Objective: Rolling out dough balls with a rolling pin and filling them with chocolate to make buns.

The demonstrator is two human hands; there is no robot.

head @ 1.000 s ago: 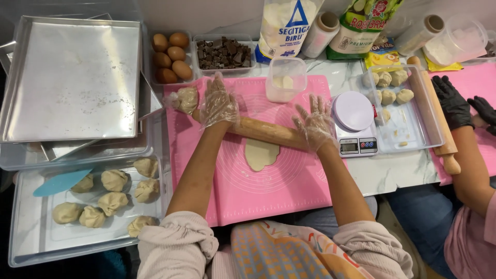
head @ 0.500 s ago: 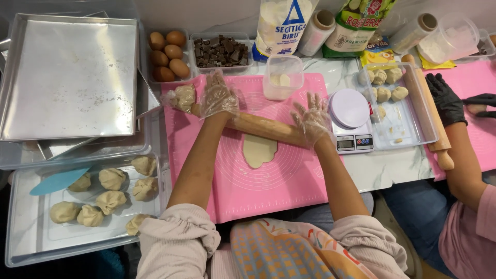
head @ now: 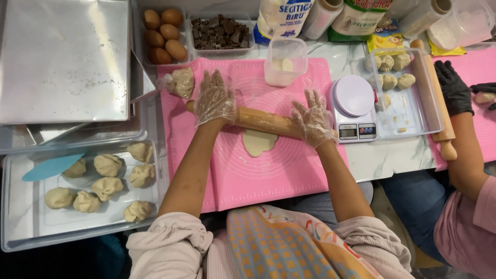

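rolling is under way: left hand [head: 214, 101] and right hand [head: 312, 120], seemingly flat-palmed, press the rolling pin [head: 261, 120] just above the flattened dough [head: 258, 142] mid pink mat [head: 248, 165], needing even strokes next.

A white marble-patterned table [head: 385, 157] carries a pink mat [head: 248, 175] at centre. Left of the mat sit a metal tray [head: 62, 57] and a clear tray [head: 26, 227]. Behind the mat stand a tub of eggs [head: 161, 32] and a tub of chocolate [head: 219, 32]. To its right sit a scale [head: 355, 108], a clear tray [head: 413, 111] and another pink mat [head: 478, 62].
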